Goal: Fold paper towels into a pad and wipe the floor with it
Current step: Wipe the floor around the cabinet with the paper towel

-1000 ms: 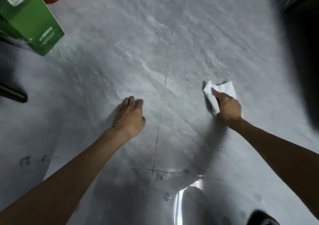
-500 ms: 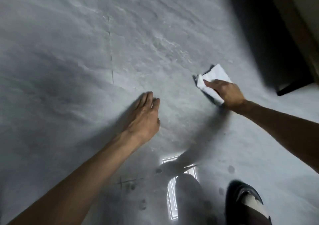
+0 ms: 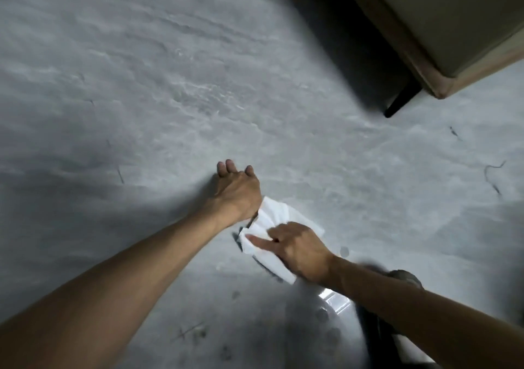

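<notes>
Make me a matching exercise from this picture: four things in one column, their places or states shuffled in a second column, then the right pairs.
Column one
1. left hand
2. right hand
3. white folded paper towel pad
4. beige furniture piece with a black leg

Column two
A. lies on the grey stone floor under a hand
B. upper right corner of the view
C. rests on bare floor, holding nothing
D. presses down on the pad

Pairs: 1-C, 2-D, 3-A, 4-B

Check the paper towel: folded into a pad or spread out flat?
Folded: the paper towel is a compact, creased pad on the floor, gripped by the right hand.
</notes>
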{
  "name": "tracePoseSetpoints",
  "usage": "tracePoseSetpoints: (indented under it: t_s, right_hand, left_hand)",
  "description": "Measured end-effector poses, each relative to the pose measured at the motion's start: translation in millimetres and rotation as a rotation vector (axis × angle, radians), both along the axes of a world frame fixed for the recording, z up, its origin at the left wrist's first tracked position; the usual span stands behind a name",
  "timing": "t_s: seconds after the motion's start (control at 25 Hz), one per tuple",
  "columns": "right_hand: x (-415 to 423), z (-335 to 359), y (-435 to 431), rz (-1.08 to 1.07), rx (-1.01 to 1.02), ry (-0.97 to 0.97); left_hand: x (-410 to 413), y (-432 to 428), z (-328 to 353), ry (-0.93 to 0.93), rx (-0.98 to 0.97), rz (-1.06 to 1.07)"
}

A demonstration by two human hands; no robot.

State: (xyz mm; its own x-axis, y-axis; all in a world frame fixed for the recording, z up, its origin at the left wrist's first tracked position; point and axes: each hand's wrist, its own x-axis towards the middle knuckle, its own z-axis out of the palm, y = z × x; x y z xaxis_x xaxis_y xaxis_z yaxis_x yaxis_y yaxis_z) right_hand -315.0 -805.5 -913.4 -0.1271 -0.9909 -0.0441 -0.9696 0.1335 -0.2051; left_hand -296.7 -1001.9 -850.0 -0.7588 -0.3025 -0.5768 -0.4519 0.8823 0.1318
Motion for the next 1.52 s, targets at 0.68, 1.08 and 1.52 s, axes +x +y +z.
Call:
tracePoseSetpoints:
  t_s: [0.68,1.08,1.52]
  right_hand:
    - [-29,19,77,0.308,0.048,0.044]
    - [-12,8,152,-0.856,0.031,-0.019]
    - [-90,34,272,-1.044,0.04,0.048]
  left_hand:
    - [12,21,-13,0.106,-0.041,0.123]
    - [45,131,-16,0.067,-0.062,0.064]
    - [76,162,-27,0.114,-0.089,0.035]
